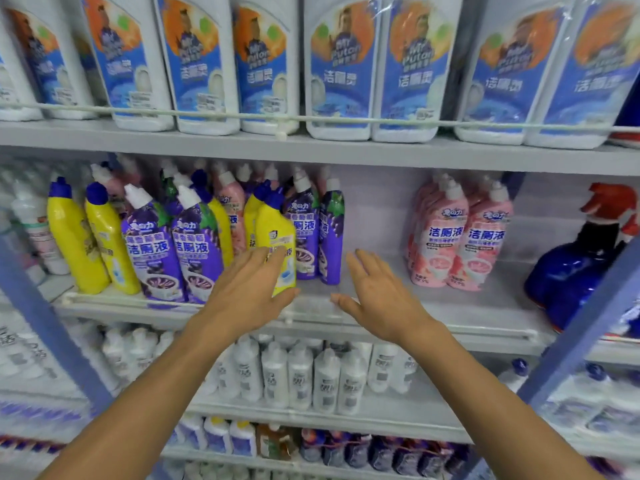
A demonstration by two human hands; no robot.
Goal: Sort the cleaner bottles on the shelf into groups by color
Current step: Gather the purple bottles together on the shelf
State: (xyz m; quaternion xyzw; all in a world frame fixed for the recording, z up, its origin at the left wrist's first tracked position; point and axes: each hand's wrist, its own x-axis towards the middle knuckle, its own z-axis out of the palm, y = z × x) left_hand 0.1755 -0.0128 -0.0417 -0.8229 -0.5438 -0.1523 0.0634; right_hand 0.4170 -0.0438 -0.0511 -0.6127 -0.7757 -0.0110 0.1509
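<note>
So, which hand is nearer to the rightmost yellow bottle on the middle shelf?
Left. The left hand is at the lower front of the yellow bottle, with its fingers across it. The right hand is apart from it, further to the right.

Large white jugs stand above; small white bottles below; blue spray bottle at right.

Mixed upright left: yellow bottles, purple bottles; pink bottles grouped apart, right.
</note>
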